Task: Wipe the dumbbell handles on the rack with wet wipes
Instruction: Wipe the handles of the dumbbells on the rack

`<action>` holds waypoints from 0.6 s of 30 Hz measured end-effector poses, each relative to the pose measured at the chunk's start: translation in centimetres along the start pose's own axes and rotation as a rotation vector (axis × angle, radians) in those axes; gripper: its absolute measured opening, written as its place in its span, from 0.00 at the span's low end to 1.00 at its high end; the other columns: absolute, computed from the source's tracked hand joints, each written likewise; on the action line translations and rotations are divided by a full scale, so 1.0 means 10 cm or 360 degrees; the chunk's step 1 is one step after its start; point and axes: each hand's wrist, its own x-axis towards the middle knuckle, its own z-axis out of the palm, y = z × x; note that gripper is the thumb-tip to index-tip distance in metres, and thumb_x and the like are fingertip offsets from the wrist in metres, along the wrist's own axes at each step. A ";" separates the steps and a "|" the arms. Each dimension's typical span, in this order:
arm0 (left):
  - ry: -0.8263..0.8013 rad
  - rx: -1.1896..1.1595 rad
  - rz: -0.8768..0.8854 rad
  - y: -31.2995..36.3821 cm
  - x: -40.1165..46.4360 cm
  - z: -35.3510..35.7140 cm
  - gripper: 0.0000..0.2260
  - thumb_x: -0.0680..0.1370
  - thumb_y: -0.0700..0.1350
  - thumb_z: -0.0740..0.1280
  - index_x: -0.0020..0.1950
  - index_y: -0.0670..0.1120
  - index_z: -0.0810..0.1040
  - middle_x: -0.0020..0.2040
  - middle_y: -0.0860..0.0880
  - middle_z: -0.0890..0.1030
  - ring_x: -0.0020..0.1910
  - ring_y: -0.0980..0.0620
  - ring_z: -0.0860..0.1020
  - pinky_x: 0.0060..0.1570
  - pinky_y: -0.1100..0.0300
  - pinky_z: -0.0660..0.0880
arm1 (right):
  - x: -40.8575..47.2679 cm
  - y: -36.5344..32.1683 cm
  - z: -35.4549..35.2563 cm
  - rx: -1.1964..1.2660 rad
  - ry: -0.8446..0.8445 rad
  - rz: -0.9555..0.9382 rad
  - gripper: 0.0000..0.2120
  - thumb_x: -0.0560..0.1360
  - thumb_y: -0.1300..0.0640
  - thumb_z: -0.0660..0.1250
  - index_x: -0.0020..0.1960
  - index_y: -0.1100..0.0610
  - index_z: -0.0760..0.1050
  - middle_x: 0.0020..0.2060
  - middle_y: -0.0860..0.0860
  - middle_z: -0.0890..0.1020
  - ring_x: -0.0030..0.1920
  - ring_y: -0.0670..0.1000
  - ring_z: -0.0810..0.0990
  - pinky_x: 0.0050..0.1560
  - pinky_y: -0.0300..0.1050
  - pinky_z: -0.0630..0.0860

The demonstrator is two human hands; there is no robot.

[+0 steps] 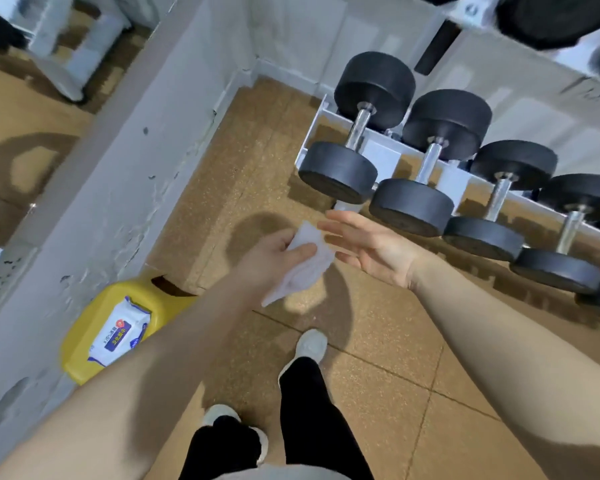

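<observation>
At the far left, low against the scuffed white wall, a yellow container stood on the floor with a pack of wet wipes lying on top of it; whether the container held anything inside could not be told. Further right, the left hand pinched a crumpled white wet wipe between thumb and fingers, the wipe hanging down from the grip. Just beside it, the right hand was spread palm-up with straight fingers, holding nothing, its fingertips near the wipe's upper edge. Beyond the hands to the right, black dumbbells with chrome handles lay in a row on the white rack, untouched by either hand. Below, the person's white shoes stood on the cork-coloured floor.
</observation>
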 end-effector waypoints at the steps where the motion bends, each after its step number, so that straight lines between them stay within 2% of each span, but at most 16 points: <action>1: -0.0040 0.0084 0.0015 0.07 0.04 0.05 0.08 0.78 0.46 0.64 0.55 0.46 0.78 0.43 0.54 0.80 0.40 0.61 0.78 0.33 0.73 0.73 | 0.00 -0.06 -0.03 -0.0084 -0.0072 -0.0028 0.18 0.76 0.61 0.64 0.64 0.51 0.68 0.61 0.47 0.76 0.62 0.46 0.74 0.59 0.39 0.72; 3: -0.0124 0.0197 0.0059 0.25 0.16 0.15 0.08 0.77 0.48 0.65 0.54 0.48 0.79 0.44 0.54 0.80 0.39 0.61 0.78 0.33 0.73 0.72 | -0.02 -0.23 -0.10 -0.0210 -0.0214 -0.0040 0.23 0.72 0.62 0.65 0.66 0.53 0.68 0.60 0.49 0.77 0.61 0.47 0.75 0.60 0.41 0.73; 5: -0.0099 0.0219 0.0088 0.43 0.28 0.26 0.05 0.77 0.47 0.67 0.51 0.50 0.80 0.43 0.55 0.80 0.36 0.64 0.78 0.32 0.73 0.72 | -0.03 -0.38 -0.17 -0.0322 -0.0265 -0.0043 0.24 0.72 0.62 0.65 0.67 0.59 0.68 0.60 0.57 0.77 0.61 0.53 0.75 0.64 0.47 0.71; 8: -0.0084 0.0217 0.0180 0.65 0.45 0.35 0.03 0.77 0.43 0.66 0.46 0.49 0.79 0.39 0.54 0.80 0.32 0.65 0.77 0.31 0.71 0.73 | -0.01 -0.52 -0.30 -0.0524 -0.0175 -0.0032 0.23 0.72 0.60 0.67 0.66 0.64 0.70 0.60 0.63 0.76 0.60 0.57 0.75 0.65 0.53 0.70; 11: -0.0083 0.0284 0.0289 0.84 0.64 0.37 0.03 0.77 0.43 0.66 0.45 0.46 0.79 0.36 0.54 0.79 0.32 0.63 0.77 0.30 0.69 0.72 | -0.01 -0.69 -0.46 -0.0733 -0.0061 0.0010 0.17 0.74 0.62 0.67 0.62 0.66 0.73 0.56 0.62 0.79 0.56 0.57 0.78 0.63 0.52 0.71; 15: -0.0091 0.0293 0.0241 1.03 1.00 0.33 0.05 0.77 0.44 0.66 0.43 0.44 0.78 0.36 0.50 0.78 0.35 0.55 0.78 0.33 0.62 0.75 | 0.04 -0.90 -0.65 -0.0573 0.0104 0.0000 0.11 0.73 0.62 0.69 0.53 0.67 0.78 0.49 0.59 0.81 0.50 0.54 0.79 0.59 0.51 0.73; 18: -0.0120 0.0314 0.0205 1.22 1.32 0.28 0.07 0.78 0.46 0.65 0.41 0.47 0.79 0.34 0.53 0.79 0.33 0.55 0.78 0.31 0.63 0.74 | 0.19 -1.14 -0.76 -0.0354 0.0266 -0.0017 0.04 0.74 0.64 0.67 0.48 0.61 0.79 0.45 0.54 0.83 0.46 0.50 0.81 0.49 0.39 0.76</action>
